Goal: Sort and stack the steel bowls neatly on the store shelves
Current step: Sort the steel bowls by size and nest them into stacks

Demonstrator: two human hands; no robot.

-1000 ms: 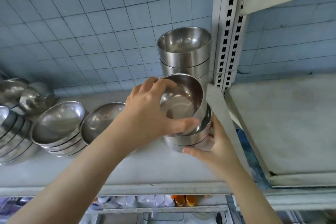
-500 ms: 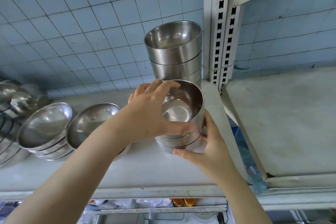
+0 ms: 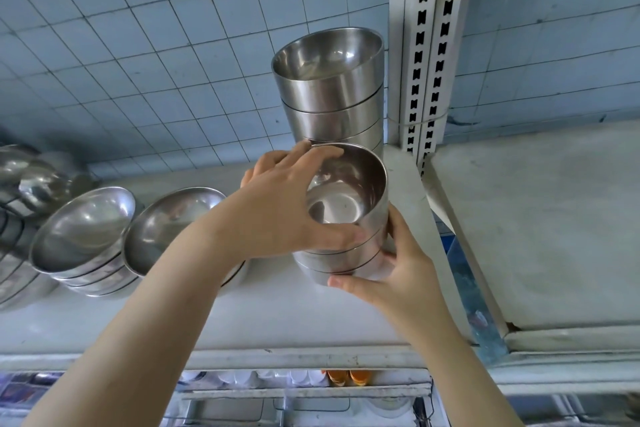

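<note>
On a white metal shelf (image 3: 242, 315), a short stack of shiny round steel bowls (image 3: 346, 218) sits before a taller stack of the same bowls (image 3: 329, 94). The left hand (image 3: 277, 215) has fingers clamped on the top rim; the right hand (image 3: 398, 274) cups the base. Light, stiff and probably slippery, they are best held by rim and base. Wide shallow steel bowls (image 3: 83, 232) crowd the left, a slotted upright post (image 3: 426, 45) the right.

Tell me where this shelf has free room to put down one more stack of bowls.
Bare shelf lies along the front edge, before the wide bowl stacks. The neighbouring shelf past the slotted post is bare. Crowded: the left side and the corner by the tall stack.
</note>
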